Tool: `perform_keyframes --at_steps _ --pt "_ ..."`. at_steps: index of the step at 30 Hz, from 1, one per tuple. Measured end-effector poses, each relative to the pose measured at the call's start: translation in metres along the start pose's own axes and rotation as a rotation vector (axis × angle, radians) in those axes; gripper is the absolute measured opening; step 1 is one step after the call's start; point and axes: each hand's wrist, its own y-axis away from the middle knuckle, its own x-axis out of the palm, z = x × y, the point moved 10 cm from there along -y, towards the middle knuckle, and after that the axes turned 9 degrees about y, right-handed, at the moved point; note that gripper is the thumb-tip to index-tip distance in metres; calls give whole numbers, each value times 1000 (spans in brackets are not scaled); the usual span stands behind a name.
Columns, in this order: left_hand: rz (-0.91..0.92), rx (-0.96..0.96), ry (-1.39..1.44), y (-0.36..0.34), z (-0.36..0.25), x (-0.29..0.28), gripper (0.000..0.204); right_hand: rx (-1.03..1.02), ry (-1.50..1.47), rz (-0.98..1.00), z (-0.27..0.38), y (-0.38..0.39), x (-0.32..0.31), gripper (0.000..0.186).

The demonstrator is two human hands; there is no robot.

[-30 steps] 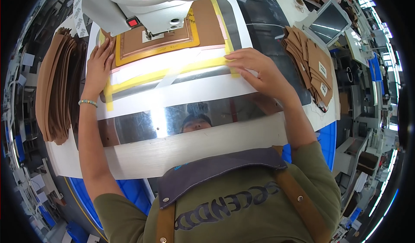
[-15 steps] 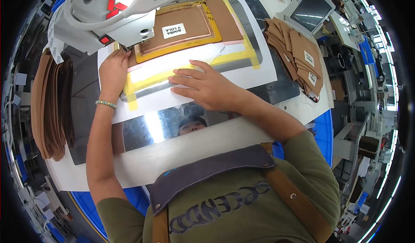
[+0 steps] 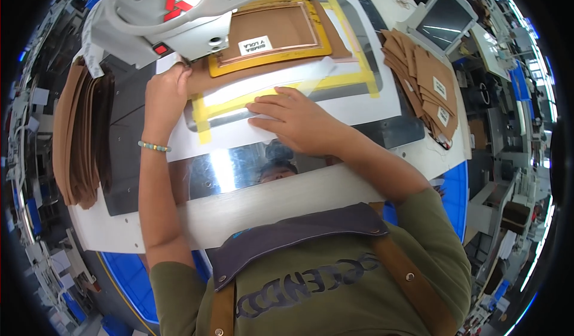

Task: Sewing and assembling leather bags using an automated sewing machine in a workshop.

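My left hand (image 3: 165,100), with a beaded bracelet at the wrist, is beside the sewing machine head (image 3: 164,22). Its fingers pinch the left corner of a brown panel (image 3: 206,85); the fingertips are partly hidden. On top of that panel lies a yellow-edged frame (image 3: 269,63) with a brown centre and a small white label (image 3: 255,45). My right hand (image 3: 293,119) rests with fingers spread on a clear template edged with yellow tape (image 3: 329,85), over a white sheet (image 3: 382,103). It holds nothing.
Brown folded pieces (image 3: 81,133) stand stacked at the left edge of the table. Several labelled brown pieces (image 3: 427,76) lie fanned out at the right, below a tilted screen (image 3: 445,22). A shiny metal plate (image 3: 245,165) lies in front, and blue bins (image 3: 451,198) sit below.
The brown panel and yellow frame have turned and slid on the template, with my left hand at the panel's corner. My right hand stays spread on the template. The whole view has shifted slightly.
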Motion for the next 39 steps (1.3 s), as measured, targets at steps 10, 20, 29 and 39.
perform_keyframes --at_steps 10,20,29,39 --pt "107 -789 309 213 52 -182 19 -3 9 35 -3 -3 0 51" --pt "-198 -1115 -340 385 121 -264 61 84 19 -55 -9 -15 -50 44" --pt "-417 -1172 -308 366 172 -232 49 206 -189 88 -44 2 -39 38" --pt "-1070 -831 -549 453 89 -282 25 256 -290 2 -56 15 -23 29"
